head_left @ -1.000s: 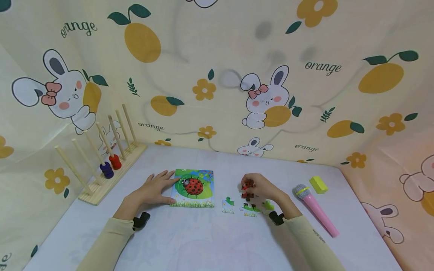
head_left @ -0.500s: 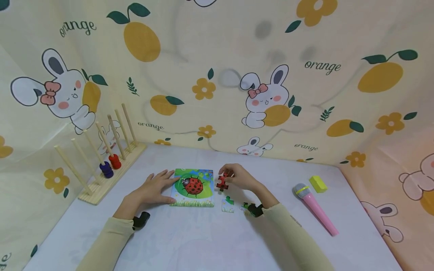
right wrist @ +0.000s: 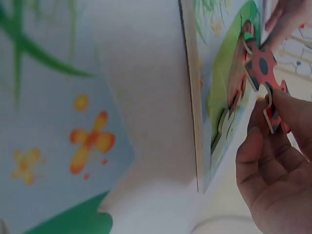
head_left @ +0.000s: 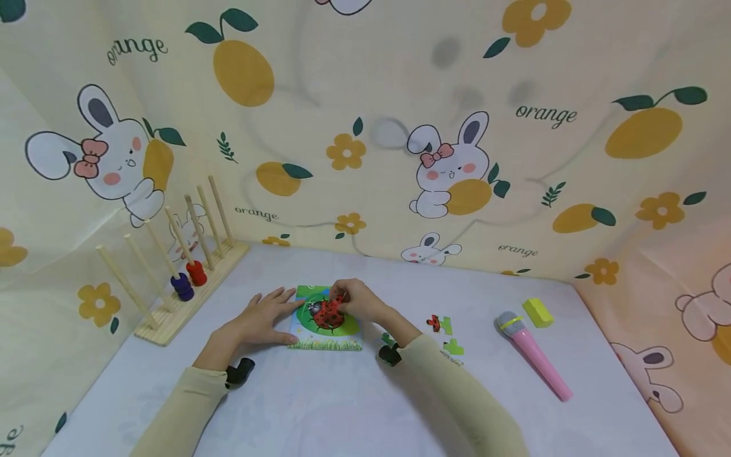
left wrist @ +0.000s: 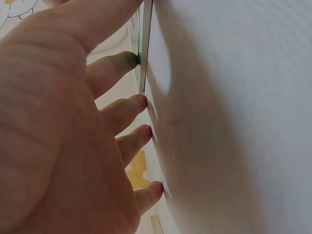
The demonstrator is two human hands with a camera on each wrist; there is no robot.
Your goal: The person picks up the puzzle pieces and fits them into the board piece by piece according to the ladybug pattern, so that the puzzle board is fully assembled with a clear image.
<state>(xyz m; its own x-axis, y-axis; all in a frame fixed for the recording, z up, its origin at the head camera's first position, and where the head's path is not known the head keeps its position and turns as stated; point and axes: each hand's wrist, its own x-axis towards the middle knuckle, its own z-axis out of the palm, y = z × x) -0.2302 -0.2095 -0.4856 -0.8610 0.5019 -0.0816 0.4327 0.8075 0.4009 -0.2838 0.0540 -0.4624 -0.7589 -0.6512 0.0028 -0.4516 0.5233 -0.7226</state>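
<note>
A jigsaw board [head_left: 328, 346] with a ladybug picture and grass along its near edge lies flat on the table. My left hand [head_left: 259, 324] is spread at its left side, fingers fairly straight, with thumb and index finger at the board's edge [left wrist: 145, 63]. Over the board's upper right part, my right hand [head_left: 362, 303] pinches a red, black-spotted puzzle piece [right wrist: 263, 68] between thumb and fingers. In the right wrist view that piece is tilted close over the picture, where a recess with stepped outlines shows. My right hand covers the board's upper right corner in the head view.
Right of the board lie loose puzzle pieces, a red-and-green one [head_left: 440, 324] and a green one [head_left: 454, 347], others partly behind the right sleeve. Farther right are a pink toy microphone [head_left: 537, 358] and a yellow block [head_left: 538, 312]. A wooden peg rack [head_left: 194, 292] stands left.
My right hand has carried the red puzzle piece leftward from the loose pieces to over the board. My left hand stays at the board's left edge.
</note>
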